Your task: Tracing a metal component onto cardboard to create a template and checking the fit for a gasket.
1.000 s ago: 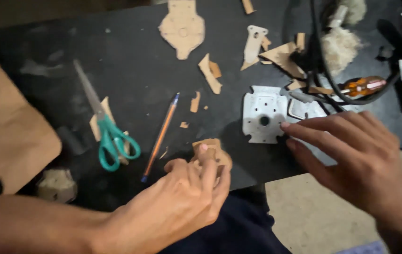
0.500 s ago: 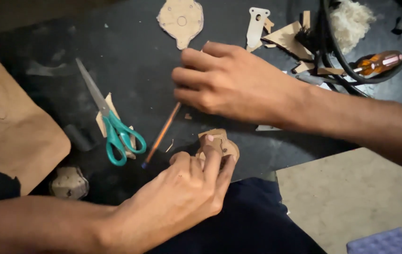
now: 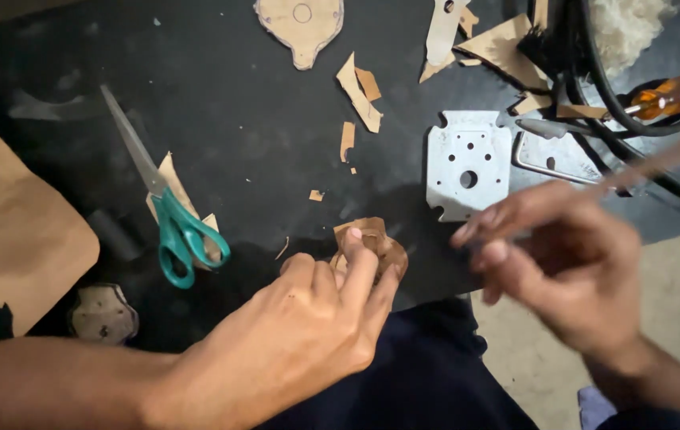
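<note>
Pretty dim on my end, the black table (image 3: pixel 244 119) eats most of the light. Whatever lamp there is seems to sit up top, since the metal plate (image 3: pixel 467 163) shows bright and the near edge goes murky. My right hand (image 3: pixel 570 271) is smeared with motion blur, and so is the thin stick (image 3: pixel 658 163) it holds. The left hand (image 3: pixel 308 334) and the scissors (image 3: pixel 169 211) look sharp enough. Corners go dark.

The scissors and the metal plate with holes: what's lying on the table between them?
In the head view, between the green-handled scissors and the square metal plate lie small brown paper scraps on the dark tabletop; otherwise nothing.
</note>
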